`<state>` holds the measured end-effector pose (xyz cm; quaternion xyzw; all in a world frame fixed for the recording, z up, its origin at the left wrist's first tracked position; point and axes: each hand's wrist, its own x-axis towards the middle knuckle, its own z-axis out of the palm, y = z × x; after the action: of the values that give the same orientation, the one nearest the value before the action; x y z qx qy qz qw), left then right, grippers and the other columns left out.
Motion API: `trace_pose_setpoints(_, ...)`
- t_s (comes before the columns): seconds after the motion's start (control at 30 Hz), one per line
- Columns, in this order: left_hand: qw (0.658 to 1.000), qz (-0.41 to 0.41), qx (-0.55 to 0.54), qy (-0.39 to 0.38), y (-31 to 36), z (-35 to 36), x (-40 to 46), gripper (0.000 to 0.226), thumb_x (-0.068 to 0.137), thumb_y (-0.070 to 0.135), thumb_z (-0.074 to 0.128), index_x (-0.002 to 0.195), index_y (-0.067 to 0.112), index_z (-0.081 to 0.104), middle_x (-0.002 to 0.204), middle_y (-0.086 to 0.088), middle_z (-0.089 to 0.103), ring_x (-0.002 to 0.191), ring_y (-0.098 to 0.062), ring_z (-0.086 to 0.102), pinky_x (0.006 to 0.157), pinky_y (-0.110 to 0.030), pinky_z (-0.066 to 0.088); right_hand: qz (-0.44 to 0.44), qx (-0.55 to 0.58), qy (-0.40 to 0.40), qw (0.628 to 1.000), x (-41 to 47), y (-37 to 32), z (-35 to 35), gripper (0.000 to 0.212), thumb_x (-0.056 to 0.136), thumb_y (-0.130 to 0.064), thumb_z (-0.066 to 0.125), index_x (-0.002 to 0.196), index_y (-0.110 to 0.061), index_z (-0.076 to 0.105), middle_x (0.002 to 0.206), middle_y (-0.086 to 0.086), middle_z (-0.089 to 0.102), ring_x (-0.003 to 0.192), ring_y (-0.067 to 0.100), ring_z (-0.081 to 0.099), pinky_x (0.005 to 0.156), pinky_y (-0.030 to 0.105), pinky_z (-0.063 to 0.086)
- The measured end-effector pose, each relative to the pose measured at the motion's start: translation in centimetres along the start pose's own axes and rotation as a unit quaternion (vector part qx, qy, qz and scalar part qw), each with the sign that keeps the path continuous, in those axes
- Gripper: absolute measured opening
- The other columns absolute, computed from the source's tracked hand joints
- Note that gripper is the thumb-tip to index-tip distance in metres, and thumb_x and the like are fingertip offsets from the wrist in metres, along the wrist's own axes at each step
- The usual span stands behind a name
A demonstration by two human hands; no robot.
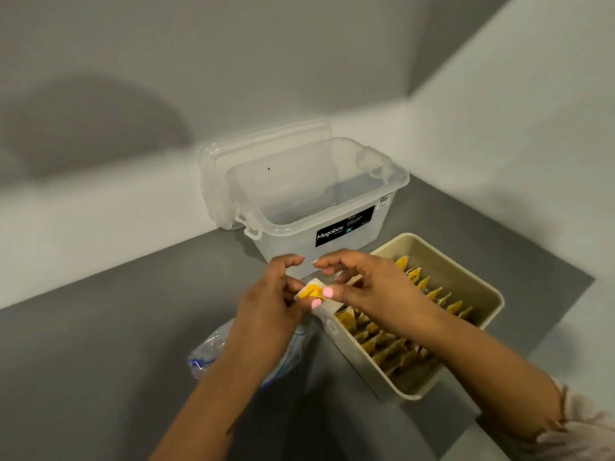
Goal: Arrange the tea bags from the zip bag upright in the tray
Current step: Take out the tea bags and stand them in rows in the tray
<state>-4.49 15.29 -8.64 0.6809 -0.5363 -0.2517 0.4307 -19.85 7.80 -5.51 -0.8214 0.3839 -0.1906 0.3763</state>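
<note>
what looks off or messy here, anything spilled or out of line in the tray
Nothing stands out. The tea bags stand in two fairly even rows in the tray, nothing is spilled, and both hands hold one tea bag at its near corner.

Two plain pale walls (299, 61) are meeting at a corner on the upper right, with a soft rounded shadow (96, 128) lying across the left one. A grey tabletop (100, 311) is running into that corner, catching dim, even light.
</note>
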Motion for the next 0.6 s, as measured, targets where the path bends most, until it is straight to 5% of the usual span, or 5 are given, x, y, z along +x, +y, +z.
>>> trace_pose_setpoints(0.17, 0.998, 0.022, 0.053, -0.025, 3.5, 3.4, 0.8, 0.069, 0.076, 0.020, 0.074, 0.133, 0.032, 0.036, 0.078, 0.014, 0.062, 0.078, -0.005, 0.063, 0.082, -0.024, 0.054, -0.043, -0.178, -0.025, 0.983, -1.1, 0.5, -4.4, 0.014, 0.085, -0.028, 0.068, 0.099, -0.029, 0.071, 0.085, -0.015, 0.068, 0.076, 0.000, 0.061, 0.072, 0.014, 0.048)
trace_pose_setpoints(0.3, 0.992, 0.034, 0.108, -0.062, 5.2, 5.4, 0.7, 0.074, 0.080, 0.022, 0.070, 0.138, 0.035, 0.025, 0.085, 0.010, 0.059, 0.084, -0.007, 0.060, 0.084, -0.024, 0.050, -0.052, -0.277, -0.060, 0.958, -2.1, 2.1, -6.2, 0.013, 0.089, -0.034, 0.062, 0.100, -0.035, 0.068, 0.091, -0.014, 0.070, 0.084, 0.002, 0.062, 0.081, 0.024, 0.051)
trace_pose_setpoints(0.6, 0.989, 0.040, 0.109, -0.094, 5.5, 8.7, 0.1, 0.063, 0.079, 0.030, 0.070, 0.131, 0.038, 0.035, 0.094, 0.017, 0.062, 0.091, -0.005, 0.063, 0.089, -0.027, 0.053, -0.023, -0.323, -0.116, 0.939, -4.0, 5.1, -8.5, 0.016, 0.091, -0.022, 0.059, 0.099, -0.032, 0.068, 0.088, -0.017, 0.063, 0.086, 0.000, 0.056, 0.078, 0.018, 0.045)
